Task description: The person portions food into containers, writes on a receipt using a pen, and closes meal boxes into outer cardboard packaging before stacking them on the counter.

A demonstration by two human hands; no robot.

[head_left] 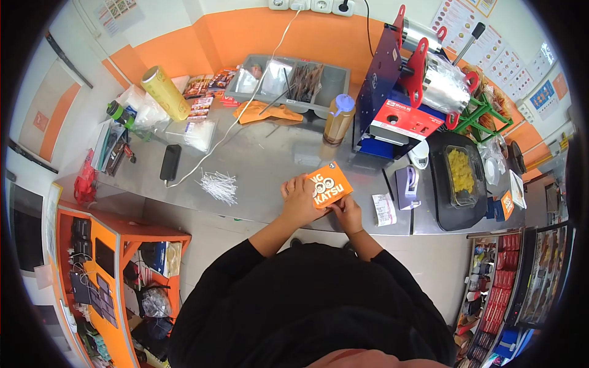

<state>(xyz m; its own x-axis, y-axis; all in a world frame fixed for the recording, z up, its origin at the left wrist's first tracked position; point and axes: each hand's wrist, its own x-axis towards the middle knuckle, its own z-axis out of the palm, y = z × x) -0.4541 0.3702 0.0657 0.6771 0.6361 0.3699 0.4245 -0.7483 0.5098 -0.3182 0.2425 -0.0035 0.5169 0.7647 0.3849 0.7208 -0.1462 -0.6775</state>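
Note:
An orange cardboard box (334, 180) with white "KATSU" lettering and round drawings is held tilted at the front of the steel table (264, 162). My left hand (299, 199) grips its left side, fingers over the top edge. At the lower right corner, my right hand (348, 214) has its fingers closed on the box edge. Left of my hands lies a loose pile of thin white sticks (219, 187). A printed receipt (384, 210) lies to the right of my right hand.
A black phone-like device (172, 162) on a white cable lies left. Behind stand a grey divided bin (337, 84), a brown bottle with purple lid (338, 119) and a sealing machine (402, 119). Right are a tape dispenser (407, 187) and a black tray (443, 208).

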